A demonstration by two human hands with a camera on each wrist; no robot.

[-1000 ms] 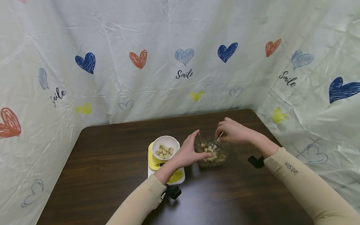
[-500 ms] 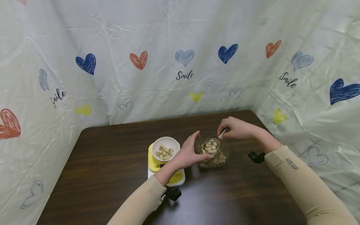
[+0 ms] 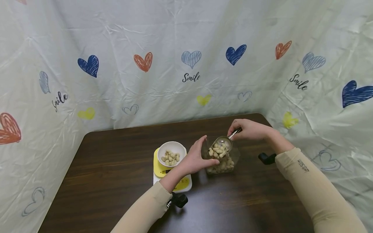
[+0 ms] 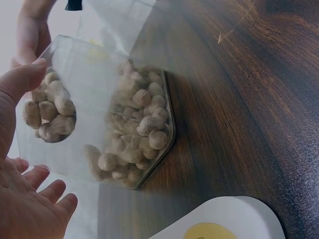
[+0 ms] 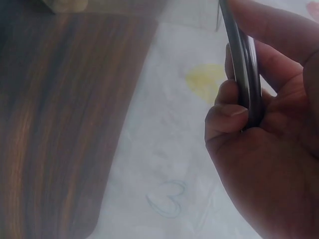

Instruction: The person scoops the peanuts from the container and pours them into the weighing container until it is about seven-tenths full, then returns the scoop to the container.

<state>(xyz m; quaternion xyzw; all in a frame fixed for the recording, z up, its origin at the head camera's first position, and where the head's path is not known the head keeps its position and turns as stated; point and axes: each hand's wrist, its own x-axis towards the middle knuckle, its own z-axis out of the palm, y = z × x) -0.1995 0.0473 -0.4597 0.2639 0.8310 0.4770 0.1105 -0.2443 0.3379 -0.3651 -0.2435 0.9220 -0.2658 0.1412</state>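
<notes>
My left hand (image 3: 193,158) steadies a clear plastic container (image 3: 235,153), its thumb on the near wall and its fingers at the left side. Unshelled peanuts (image 4: 132,129) fill the container's lower part. With curled fingers, my right hand (image 3: 246,129) grips the handle (image 5: 246,74) of a metal scoop (image 3: 225,140). The scoop is tilted at the container's mouth, heaped with peanuts (image 3: 218,150). Left of the container, a white bowl (image 3: 175,145) holds more peanuts (image 3: 170,158) and stands on a yellow-and-white kitchen scale (image 3: 157,167). My left forearm hides part of the scale.
Everything stands on a dark wood table (image 3: 116,168). A white curtain (image 3: 163,106) printed with hearts hangs behind and beside it. A small crumb (image 4: 219,39) lies on the tabletop near the container.
The scoop has risen from among the peanuts to the container's mouth, now loaded. My right hand has moved up and slightly right with it. My left hand has stayed in place.
</notes>
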